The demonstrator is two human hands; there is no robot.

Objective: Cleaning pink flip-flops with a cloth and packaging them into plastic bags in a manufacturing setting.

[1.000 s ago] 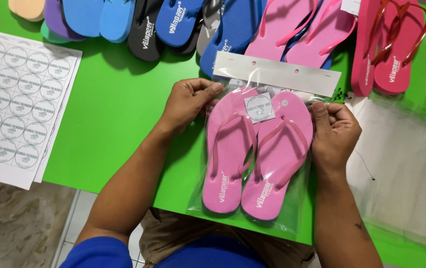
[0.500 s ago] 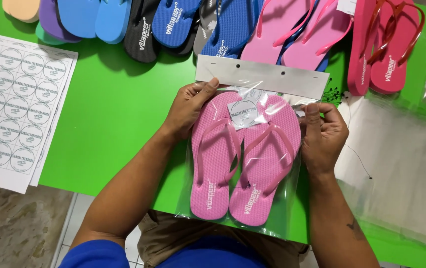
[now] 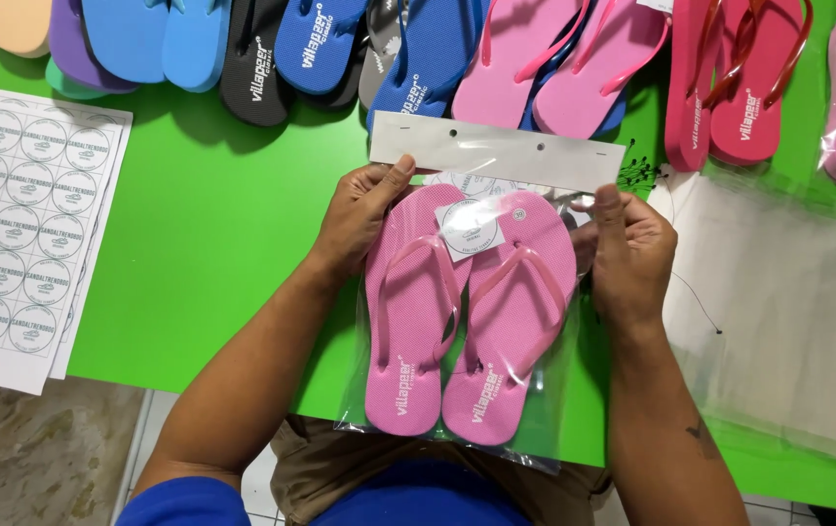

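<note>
A person looks down at a pair of pink flip-flops sealed side by side in a clear plastic bag, which lies on a bright green table just in front of their body. The left hand grips the bag's upper left corner, thumb pinched over the front near the white card header, likely to keep the top edge flat and straight. The right hand clasps the upper right edge the same way, thumb pointing up, fingers curled behind. Both forearms angle inward from the bottom of the view. A row of flip-flops in many colours lines the far edge, and a sheet of round stickers lies well to the left.
</note>
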